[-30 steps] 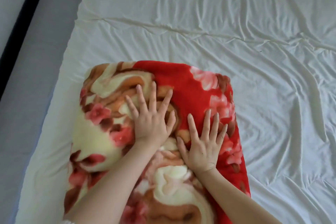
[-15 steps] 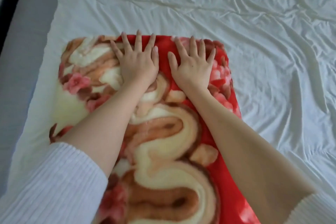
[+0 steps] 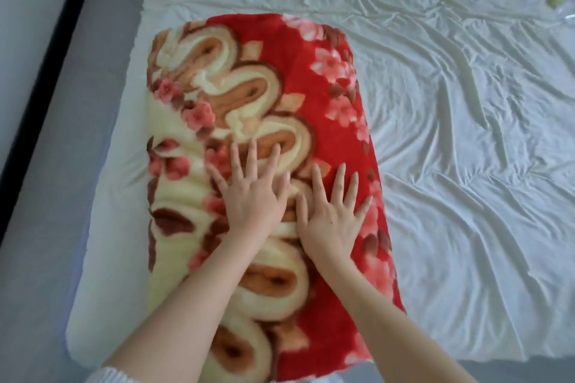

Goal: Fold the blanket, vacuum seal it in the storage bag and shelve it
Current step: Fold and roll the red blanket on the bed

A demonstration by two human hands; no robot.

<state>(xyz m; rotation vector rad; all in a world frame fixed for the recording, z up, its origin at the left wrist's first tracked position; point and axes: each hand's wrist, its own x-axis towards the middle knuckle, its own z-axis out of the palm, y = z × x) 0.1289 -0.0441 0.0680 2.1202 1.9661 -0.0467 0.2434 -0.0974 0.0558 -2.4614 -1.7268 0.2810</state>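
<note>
Both hands have slid back from the far edge toward mid-frame: the left hand [image 3: 253,200] and right hand [image 3: 334,221] press flat, fingers spread, gripping nothing. Beneath them the folded blanket [image 3: 255,96] lies lengthwise on the bed [image 3: 466,165], left of centre. Smoothing suggests folding is nearly done; bagging remains.

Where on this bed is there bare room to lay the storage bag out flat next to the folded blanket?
The widest free patch is bare white sheet right of the folded blanket, running to the far edge. A shallower band lies beyond the blanket's far end. Left of it only a narrow strip remains before the mattress edge. Both hands, left hand and right hand, press the blanket.
</note>
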